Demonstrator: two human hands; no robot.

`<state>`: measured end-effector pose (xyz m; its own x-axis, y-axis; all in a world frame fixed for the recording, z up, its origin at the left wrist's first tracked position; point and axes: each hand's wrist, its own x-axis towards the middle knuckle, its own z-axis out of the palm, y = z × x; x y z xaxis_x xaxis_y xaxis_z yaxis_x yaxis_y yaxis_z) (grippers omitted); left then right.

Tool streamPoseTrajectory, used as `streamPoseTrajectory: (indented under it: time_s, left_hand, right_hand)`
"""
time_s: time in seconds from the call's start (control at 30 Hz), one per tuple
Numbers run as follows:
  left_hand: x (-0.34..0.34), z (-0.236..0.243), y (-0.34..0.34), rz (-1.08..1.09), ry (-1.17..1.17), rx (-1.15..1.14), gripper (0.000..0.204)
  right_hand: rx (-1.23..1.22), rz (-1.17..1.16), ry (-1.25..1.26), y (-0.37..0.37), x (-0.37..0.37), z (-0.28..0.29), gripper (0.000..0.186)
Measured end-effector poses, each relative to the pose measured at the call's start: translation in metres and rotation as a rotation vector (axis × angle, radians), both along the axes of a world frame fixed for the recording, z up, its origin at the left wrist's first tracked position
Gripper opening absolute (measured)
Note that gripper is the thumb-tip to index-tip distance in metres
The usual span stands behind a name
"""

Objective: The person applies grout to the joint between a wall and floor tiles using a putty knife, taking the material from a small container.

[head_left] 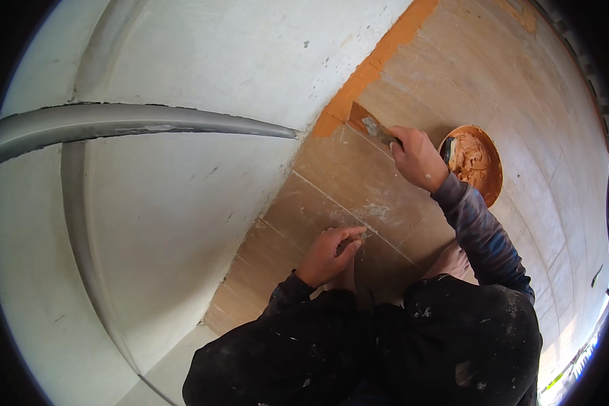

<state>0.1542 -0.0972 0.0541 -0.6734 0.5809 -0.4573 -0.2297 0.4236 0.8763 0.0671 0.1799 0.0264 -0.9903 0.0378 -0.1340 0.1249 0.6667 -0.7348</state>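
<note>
My right hand (418,158) grips the handle of a putty knife (370,125). Its blade, smeared with orange paste, lies against the orange filler strip (369,71) where the tiled floor meets the white wall. My left hand (331,254) rests on a beige floor tile (331,169) in front of my knees, fingers curled with the tips touching the tile and nothing visible in them. A round bowl (476,164) of orange paste sits on the floor just right of my right hand.
The white plastered wall (203,61) fills the left side, with a grey pipe (135,122) running across it. Beige floor tiles (521,88) stretch away to the right. My dark trousers (399,352) fill the lower middle.
</note>
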Motion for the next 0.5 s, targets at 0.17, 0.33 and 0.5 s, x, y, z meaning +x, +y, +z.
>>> streamPoseTrajectory:
  time_s: [0.17, 0.33, 0.5]
  left_hand:
    - [-0.004, 0.002, 0.003, -0.076, -0.121, -0.029, 0.036]
    - [-0.005, -0.002, 0.007, -0.074, -0.110, -0.036, 0.035]
    - [-0.002, -0.007, 0.012, -0.073, -0.058, -0.026, 0.036]
  right_hand:
    - [-0.038, -0.053, -0.039, 0.014, 0.003, 0.008, 0.021]
    - [0.200, 0.147, 0.242, -0.010, 0.016, -0.011, 0.051]
    - [0.247, 0.177, 0.196, -0.026, 0.017, -0.018, 0.050]
